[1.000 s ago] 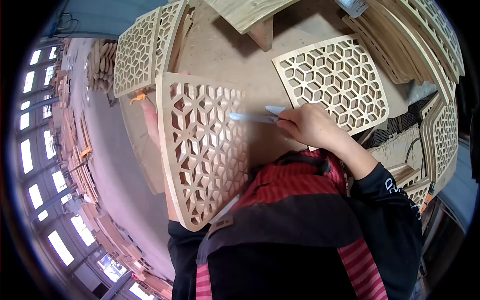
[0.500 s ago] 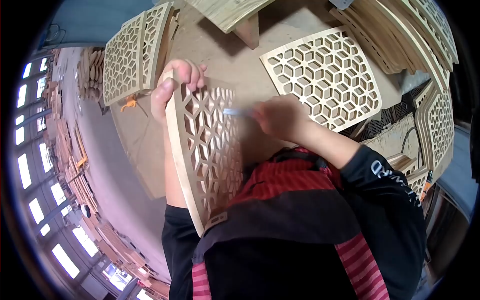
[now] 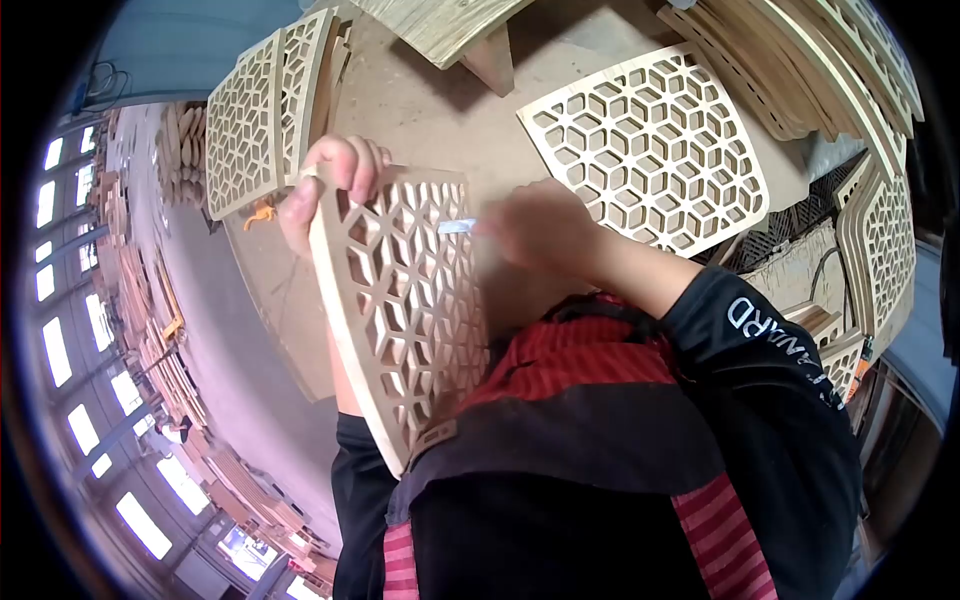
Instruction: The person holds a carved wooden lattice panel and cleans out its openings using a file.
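A curved wooden lattice panel with star-shaped cut-outs stands on edge, its lower end against the apron. My left hand grips its top corner, fingers wrapped over the edge. Closed and smeared by motion, my right hand holds a thin pale strip-like tool. The tool's tip is at the panel's inner face, among the openings; its exact kind is blurred. A second lattice panel lies flat on the brown work surface, beyond my right hand.
Stacked lattice panels stand at the far left, near an orange object. More curved panels are piled at the right. A wooden board on a support is at the top. Lower left, a person appears in the distance.
The panel and my left hand have shifted slightly left, the panel showing more of its face. My right hand and the tool have moved a little left.
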A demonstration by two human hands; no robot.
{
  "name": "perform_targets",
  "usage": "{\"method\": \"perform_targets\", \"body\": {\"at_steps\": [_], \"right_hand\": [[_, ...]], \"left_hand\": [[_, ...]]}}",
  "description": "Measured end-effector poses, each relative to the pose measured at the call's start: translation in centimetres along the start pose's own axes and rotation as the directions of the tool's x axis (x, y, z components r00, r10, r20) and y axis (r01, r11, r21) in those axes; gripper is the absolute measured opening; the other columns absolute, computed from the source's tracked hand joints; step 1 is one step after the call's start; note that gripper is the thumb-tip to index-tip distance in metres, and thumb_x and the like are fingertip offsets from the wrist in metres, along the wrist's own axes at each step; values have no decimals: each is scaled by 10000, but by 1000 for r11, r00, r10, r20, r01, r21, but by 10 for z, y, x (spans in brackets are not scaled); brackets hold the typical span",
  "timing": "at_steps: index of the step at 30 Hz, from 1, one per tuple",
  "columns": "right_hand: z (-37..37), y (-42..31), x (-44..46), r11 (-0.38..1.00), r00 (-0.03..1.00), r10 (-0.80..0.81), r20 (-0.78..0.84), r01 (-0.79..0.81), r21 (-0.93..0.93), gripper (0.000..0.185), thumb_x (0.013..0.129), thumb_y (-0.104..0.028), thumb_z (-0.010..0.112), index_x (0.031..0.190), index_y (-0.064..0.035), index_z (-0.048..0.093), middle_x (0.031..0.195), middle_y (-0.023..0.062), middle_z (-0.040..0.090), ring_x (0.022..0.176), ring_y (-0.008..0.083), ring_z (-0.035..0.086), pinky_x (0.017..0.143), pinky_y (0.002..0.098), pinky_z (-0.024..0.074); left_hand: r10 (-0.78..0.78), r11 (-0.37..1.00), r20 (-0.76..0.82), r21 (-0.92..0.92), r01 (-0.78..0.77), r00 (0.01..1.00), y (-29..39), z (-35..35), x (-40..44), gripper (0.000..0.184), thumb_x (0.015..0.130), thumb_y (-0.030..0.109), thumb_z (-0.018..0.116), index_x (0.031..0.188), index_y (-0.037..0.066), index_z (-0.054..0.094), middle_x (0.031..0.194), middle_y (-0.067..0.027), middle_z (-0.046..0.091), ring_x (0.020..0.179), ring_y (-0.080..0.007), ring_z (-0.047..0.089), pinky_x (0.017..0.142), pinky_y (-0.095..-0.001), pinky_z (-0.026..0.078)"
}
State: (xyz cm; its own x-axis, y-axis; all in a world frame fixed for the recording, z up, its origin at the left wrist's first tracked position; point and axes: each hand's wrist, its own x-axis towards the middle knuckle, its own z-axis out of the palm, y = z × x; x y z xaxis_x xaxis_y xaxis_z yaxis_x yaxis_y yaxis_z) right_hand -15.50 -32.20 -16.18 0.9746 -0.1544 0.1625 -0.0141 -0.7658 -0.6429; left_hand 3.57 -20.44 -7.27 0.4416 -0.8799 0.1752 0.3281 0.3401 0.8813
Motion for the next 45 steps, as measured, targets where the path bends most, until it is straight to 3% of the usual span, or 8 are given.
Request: {"method": "perform_targets", "body": {"at_steps": [3,9,13,21,25,30,37,45], "right_hand": [[-5,-7,-6,1000,995,23,98,-21,-24,318,950,-352,498,790,-118,641,607,112,620,602,336,638,597,462,501],[-32,-15,-8,965,888,261,378,-252,-74,317,929,-324,494,783,-88,647,714,152,654,673,354,650,613,478,501],[-10,-18,6,997,986,28,162,-40,73,395,979,-391,451,800,-103,653,702,147,657,681,348,663,603,476,501],[-40,-19,-12,961,862,278,424,-250,-122,283,932,-307,491,826,-98,650,727,142,659,688,338,660,595,470,502],[-11,-20,-7,999,995,50,91,-51,-1,349,965,-390,476,844,-117,656,712,138,666,682,335,671,602,462,511],[-36,-21,-18,961,887,275,371,-268,-69,291,935,-330,502,834,-105,656,713,150,659,675,352,659,608,483,507],[-8,-20,-7,993,983,36,179,-55,103,304,911,-346,542,775,-94,644,637,157,615,618,377,619,557,504,471],[-25,-15,-37,981,951,189,247,-172,-88,312,948,-358,518,786,-108,612,587,118,610,573,335,636,526,464,482]], "left_hand": [[5,1000,27,15,-5,1000,3,-5,-3,367,867,431,481,752,83,463,676,-38,468,635,-158,370,658,-318,324],[29,996,68,-83,-24,997,3,-12,-4,354,869,420,486,778,79,467,691,-38,480,653,-160,379,680,-317,330],[9,999,34,53,-11,999,2,6,-1,371,863,427,488,764,70,475,680,-44,481,649,-166,380,660,-307,325],[-11,1000,46,-6,12,999,1,0,-8,385,868,432,501,764,62,475,678,-43,474,647,-166,379,613,-292,316],[-35,999,18,-31,36,999,0,6,-3,382,872,421,516,777,53,478,688,-59,479,646,-165,392,586,-285,332],[-40,999,55,7,39,998,4,1,-7,382,858,433,507,766,64,480,669,-46,467,650,-166,372,614,-283,301],[-46,998,21,38,45,999,-1,13,-7,376,870,422,502,767,61,481,679,-46,474,666,-156,372,610,-276,306],[-5,999,32,46,4,999,1,5,-11,391,880,445,479,778,68,486,671,-42,475,663,-160,368,635,-285,297]]}}
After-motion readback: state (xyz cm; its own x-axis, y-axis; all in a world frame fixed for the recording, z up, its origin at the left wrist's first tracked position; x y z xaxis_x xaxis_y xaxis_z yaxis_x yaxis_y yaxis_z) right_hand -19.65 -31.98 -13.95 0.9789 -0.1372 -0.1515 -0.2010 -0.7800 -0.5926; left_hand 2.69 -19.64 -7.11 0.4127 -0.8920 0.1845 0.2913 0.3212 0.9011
